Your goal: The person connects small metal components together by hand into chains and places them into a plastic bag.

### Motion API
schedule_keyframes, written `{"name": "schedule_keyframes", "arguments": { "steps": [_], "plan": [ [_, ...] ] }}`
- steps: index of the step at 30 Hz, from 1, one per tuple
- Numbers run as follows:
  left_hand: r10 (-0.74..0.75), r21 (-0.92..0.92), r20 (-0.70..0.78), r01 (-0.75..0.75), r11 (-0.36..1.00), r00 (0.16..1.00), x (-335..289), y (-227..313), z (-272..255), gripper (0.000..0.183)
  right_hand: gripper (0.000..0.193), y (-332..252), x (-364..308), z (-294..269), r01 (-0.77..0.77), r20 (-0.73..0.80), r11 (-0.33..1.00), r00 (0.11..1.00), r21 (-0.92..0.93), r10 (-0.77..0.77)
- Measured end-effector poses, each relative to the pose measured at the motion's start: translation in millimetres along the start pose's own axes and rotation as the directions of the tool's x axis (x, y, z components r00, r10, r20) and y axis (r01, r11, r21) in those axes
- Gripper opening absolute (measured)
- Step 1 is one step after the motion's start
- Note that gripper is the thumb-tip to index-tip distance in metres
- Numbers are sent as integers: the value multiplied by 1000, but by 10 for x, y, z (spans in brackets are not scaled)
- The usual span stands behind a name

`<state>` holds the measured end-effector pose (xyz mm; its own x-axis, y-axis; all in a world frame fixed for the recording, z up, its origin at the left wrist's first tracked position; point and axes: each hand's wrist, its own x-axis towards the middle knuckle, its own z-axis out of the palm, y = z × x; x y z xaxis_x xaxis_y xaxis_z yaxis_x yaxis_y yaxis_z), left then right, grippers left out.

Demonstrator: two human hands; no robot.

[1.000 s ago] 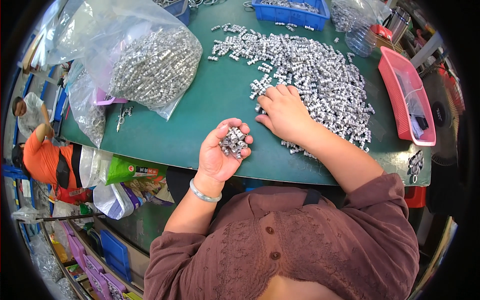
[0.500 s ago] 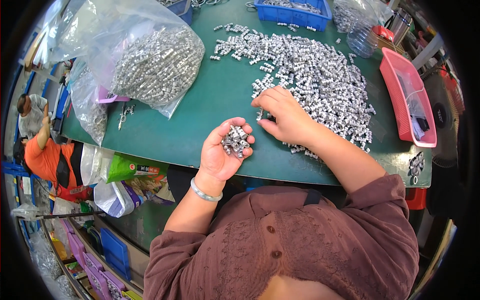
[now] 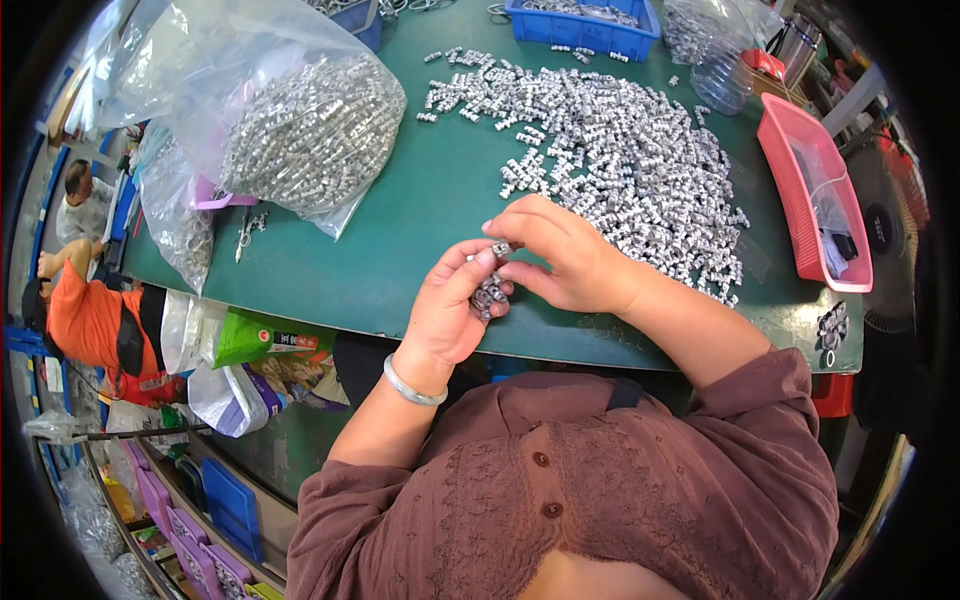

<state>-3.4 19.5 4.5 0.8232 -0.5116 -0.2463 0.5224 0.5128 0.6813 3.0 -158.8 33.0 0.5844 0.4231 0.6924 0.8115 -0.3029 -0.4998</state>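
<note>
Two bare hands met over the near side of one green table (image 3: 370, 275). The left hand (image 3: 445, 312), with one pale bracelet (image 3: 413, 386) at its wrist, was curled around a handful of small silvery metal parts (image 3: 488, 294); fingers hid some, so their number could not be told. One more metal part (image 3: 501, 249) showed at the fingertips of both hands. The right hand (image 3: 575, 262) was bent, thumb and fingers slightly parted around that part; whether it gripped it could not be told.

Beyond the right hand lay one pile of similar parts (image 3: 640, 150), too many to count. To the left stood one large clear bag (image 3: 310, 140) full of metal pieces, with a smaller clear bag (image 3: 178, 225) beside it. At the far edge were two blue bins, one (image 3: 580, 32) mostly visible, the other (image 3: 362, 22) cut off by the frame. One pink basket (image 3: 783, 187) sat at the right.

Two other people, one in orange (image 3: 85, 315), one in a pale top (image 3: 82, 215), were partly hidden at far left. A green sack (image 3: 250, 342) bore printing; the fan's (image 3: 882, 228) hub marking was too small to read.
</note>
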Motion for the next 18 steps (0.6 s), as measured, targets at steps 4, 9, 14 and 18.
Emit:
{"name": "schedule_keyframes", "arguments": {
  "steps": [4,9,14,18],
  "plan": [
    [-11,-177,82,25,984,997,5,24,-92,12,38,39,5,-85,-63,-6,996,998,-68,63],
    [-44,-324,186,104,940,981,25,47,-180,12,22,162,-93,-207,-134,100,807,968,-575,231],
    [-30,-373,261,129,919,965,39,45,-239,16,17,192,-130,-156,-125,236,750,905,-649,355],
    [-47,-349,144,95,932,989,23,78,-147,22,15,201,-126,-156,-138,234,757,902,-638,362]
  ]
}}
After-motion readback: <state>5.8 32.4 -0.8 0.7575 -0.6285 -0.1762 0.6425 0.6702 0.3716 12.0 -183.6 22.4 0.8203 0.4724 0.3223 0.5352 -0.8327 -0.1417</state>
